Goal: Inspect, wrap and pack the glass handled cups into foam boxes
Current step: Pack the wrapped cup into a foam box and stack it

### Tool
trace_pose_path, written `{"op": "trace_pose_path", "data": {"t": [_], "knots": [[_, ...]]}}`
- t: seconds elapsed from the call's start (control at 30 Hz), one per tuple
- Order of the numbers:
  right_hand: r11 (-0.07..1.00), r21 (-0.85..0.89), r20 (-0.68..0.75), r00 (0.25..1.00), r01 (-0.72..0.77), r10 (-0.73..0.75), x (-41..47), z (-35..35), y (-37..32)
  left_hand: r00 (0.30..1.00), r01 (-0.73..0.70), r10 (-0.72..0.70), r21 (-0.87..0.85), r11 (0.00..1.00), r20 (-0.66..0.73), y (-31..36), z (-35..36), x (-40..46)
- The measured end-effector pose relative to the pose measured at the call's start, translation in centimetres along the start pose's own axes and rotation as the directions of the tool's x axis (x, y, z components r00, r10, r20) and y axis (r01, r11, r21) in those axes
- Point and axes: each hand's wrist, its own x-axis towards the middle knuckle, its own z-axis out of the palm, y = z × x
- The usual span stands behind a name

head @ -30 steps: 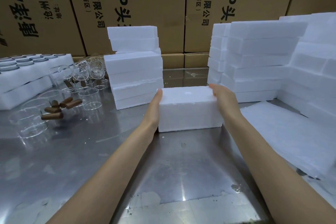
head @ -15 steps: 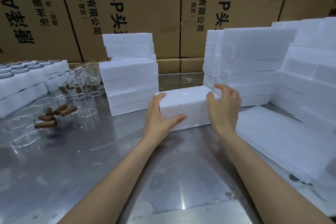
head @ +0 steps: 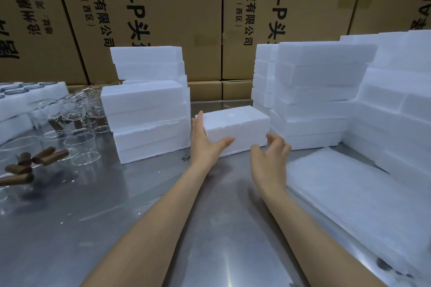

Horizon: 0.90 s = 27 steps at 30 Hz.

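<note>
Foam box (head: 235, 127), one, is lying flat on the steel table (head: 116, 228), in the gap between the two foam stacks. Its long axis is running from near-left to far-right, the near end pointing toward the left hand. It is showing as a plain white closed block with a rough seam line along its long side and a small round dimple on top.

Left hand (head: 205, 144), one: it is grasping the box at its near-left end, fingers straight up against the end face and thumb lying along the front side.

Right hand (head: 271, 158), one: it is hovering just in front of the box's right part, fingers loosely curled, holding nothing; whether the fingertips are touching the foam cannot be told.

Left stack (head: 147, 105) of foam boxes: about six layers, standing just left of the box, the upper two set back.

Right stack (head: 321, 91): about seven layers, with further foam blocks banked along the right edge; exact count not readable.

Foam sheets (head: 363, 205): one flat pile lying at the right, near the right forearm.

Glass cups (head: 77, 140): many, clear, crowding the table's left side; number not countable. Brown handles (head: 51, 157), about five, are lying among them.

Foam trays (head: 21, 105) at far left are holding dark-rimmed rounds.

Cartons (head: 163, 18), printed, are walling the back.
</note>
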Motion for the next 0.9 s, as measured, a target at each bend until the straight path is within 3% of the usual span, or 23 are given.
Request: {"op": "trace_pose_path", "data": {"t": [0.2,0.67,0.9], "knots": [[1.000,0.004,0.063,0.998,-0.011,0.011,0.0,0.1,0.1,0.998,0.065,-0.066,-0.040,0.997,-0.011,-0.9,0.4,2.4],[0.995,-0.100,0.151,0.989,0.010,0.006,-0.2,0.3,0.0,0.993,0.091,-0.082,0.099,0.991,-0.090,-2.4,1.5,5.4],[0.993,-0.115,0.159,0.987,0.006,0.012,-0.3,0.2,-0.2,0.976,0.176,-0.169,0.034,0.984,-0.137,-2.5,1.8,6.1]]}}
